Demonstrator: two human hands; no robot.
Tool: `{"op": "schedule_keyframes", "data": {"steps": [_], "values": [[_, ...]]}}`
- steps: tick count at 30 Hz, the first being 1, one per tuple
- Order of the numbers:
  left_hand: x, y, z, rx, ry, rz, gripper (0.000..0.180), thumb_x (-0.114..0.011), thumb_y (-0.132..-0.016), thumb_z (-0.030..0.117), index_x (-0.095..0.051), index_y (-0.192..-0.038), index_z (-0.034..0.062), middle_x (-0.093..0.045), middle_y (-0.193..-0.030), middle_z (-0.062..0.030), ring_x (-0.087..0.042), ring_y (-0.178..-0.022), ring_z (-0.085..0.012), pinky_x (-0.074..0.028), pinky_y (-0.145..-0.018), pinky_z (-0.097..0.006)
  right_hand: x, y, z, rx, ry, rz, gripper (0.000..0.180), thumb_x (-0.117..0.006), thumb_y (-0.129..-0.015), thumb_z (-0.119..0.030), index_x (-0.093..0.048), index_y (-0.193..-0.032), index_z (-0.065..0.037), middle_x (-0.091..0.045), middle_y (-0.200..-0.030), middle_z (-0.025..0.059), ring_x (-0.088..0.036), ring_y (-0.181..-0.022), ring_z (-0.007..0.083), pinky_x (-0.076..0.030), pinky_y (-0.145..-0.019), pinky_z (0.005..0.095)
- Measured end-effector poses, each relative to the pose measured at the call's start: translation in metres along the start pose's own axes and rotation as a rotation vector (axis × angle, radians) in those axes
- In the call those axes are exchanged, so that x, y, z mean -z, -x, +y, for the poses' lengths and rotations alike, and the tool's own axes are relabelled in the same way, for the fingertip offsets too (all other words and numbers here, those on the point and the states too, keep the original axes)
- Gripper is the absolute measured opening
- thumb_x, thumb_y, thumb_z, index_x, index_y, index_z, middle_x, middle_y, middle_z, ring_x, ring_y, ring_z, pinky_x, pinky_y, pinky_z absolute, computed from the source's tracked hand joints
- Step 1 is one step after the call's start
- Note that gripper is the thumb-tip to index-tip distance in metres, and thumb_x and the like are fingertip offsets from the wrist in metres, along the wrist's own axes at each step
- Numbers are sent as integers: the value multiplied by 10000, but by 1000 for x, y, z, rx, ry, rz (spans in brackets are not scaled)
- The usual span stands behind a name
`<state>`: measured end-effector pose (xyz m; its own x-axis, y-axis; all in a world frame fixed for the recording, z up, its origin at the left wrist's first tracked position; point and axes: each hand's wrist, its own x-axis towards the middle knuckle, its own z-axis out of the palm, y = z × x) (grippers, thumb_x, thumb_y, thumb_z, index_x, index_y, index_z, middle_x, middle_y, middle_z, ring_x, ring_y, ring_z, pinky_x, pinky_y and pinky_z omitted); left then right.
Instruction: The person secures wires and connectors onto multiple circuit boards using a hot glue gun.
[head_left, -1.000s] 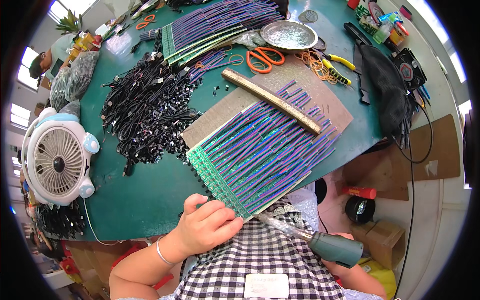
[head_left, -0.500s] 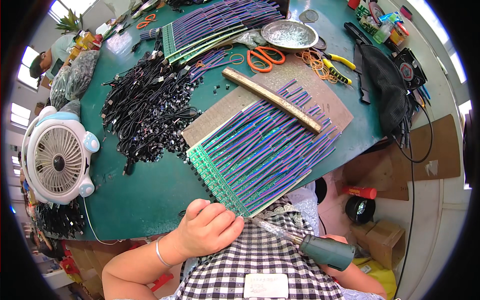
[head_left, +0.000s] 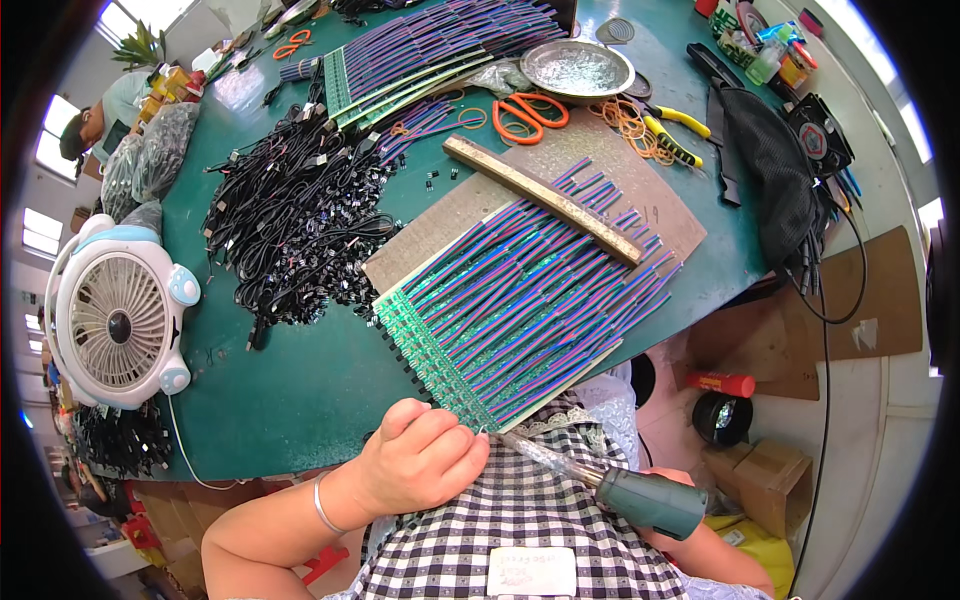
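Observation:
My right hand (head_left: 672, 505) is wrapped round the dark green handle of a soldering iron (head_left: 650, 503), and most of its fingers are behind the handle. The iron's metal barrel slants up and left, its tip meeting the near corner of a green circuit board panel (head_left: 432, 362). At that same corner my left hand (head_left: 425, 458) is closed, fingertips pinched together; whatever they hold is too small to make out. Rows of blue, red and dark wires (head_left: 540, 300) run from the panel up to the right. A wooden bar (head_left: 545, 200) lies across them on a brown board (head_left: 655, 205).
Left of the panel lies a heap of black cables (head_left: 300, 220), with a white fan (head_left: 118, 325) beyond. Further back are orange scissors (head_left: 530, 117), a metal dish (head_left: 578, 70), yellow-handled pliers (head_left: 672, 140) and more wired panels (head_left: 430, 60). A black bag (head_left: 765, 170) hangs at the right table edge.
The soldering iron and my right hand have shifted very slightly left. My left hand stays pinched at the panel's corner with barely any movement.

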<state>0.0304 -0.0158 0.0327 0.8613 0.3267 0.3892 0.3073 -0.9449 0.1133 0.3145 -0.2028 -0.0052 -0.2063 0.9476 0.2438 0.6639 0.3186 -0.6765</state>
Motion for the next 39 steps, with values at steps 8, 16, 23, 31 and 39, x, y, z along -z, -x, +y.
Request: {"op": "schedule_keyframes", "data": {"steps": [8, 16, 23, 31, 39], "values": [[-1, -3, -2, -38, 17, -31, 113, -643, -691, 123, -631, -798, 89, -497, -718, 26, -518, -748, -143, -368, -768, -315, -8, 2, 8, -31, -180, 34, 380, -710, -758, -255, -642, -1045, -17, -692, -975, 95, -688, -839, 252, -541, -783, 326], [-1, -4, -2, -51, 7, -48, 108, -637, -694, 128, -631, -796, 92, -497, -719, 24, -526, -765, -142, -368, -784, -317, -9, 6, 18, -4, -228, 9, 558, -711, -799, -369, -573, -1127, 61, -683, -981, 140, -693, -829, 277, -558, -734, 343], [1, -5, -2, -51, -8, -40, 95, -641, -686, 131, -625, -775, 104, -494, -713, 28, -522, -761, -134, -365, -778, -308, 9, -14, -4, -330, -689, -134, 468, -501, -930, -199, -462, -1282, 108, -620, -1150, 254, -677, -955, 330, -565, -833, 381], [0, -5, -2, -42, -10, -39, 90, -645, -691, 136, -624, -776, 115, -490, -711, 35, -519, -760, -127, -360, -782, -304, 34, -48, -19, -580, -448, -643, 468, -268, -1009, -193, -378, -1334, 126, -553, -1217, 323, -663, -979, 371, -579, -819, 407], [-2, 2, -3, 12, 22, -42, 115, -645, -717, 137, -647, -831, 127, -546, -772, 43, -523, -801, -126, -351, -822, -323, 7, -25, -7, -182, -407, -126, 398, -355, -984, -135, -436, -1294, 102, -590, -1188, 280, -673, -968, 326, -572, -836, 361]]}}
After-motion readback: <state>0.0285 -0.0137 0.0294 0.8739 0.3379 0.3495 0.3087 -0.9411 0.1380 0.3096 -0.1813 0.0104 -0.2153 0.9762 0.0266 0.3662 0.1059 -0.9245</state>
